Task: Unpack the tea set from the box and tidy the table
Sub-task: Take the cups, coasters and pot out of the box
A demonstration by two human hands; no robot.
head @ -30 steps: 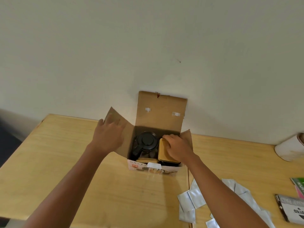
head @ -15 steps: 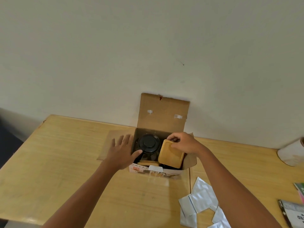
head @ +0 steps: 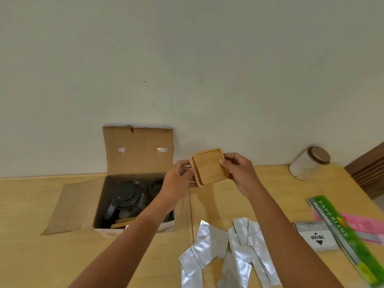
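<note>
**Coasters out, teapot still boxed**

Nearest the camera, silver foil sachets lie scattered on the desk, with a green paper pack and a grey packet off to the right. Just beyond them both forearms reach forward and meet over the desk to the right of the box.

Between the hands is a small stack of square wooden coasters, held in the air clear of the box and tilted with its face toward the camera. The left hand pinches the stack's left edge, fingers curled round it; the right hand grips the right edge, thumb on the front face and fingers behind. Both grips are closed on the stack.

By my reading, the unpacking has only begun: the coasters are the first piece out. Inside the open box a glass teapot with a black lid sits on the left, with something dark and round beside it, too dim to name. The next move likely calls for setting the coasters on a bare patch of desk away from the sachets, then lifting the teapot straight up with care, since it looks to be glass.

Farthest back, a white canister stands near the wall.
</note>
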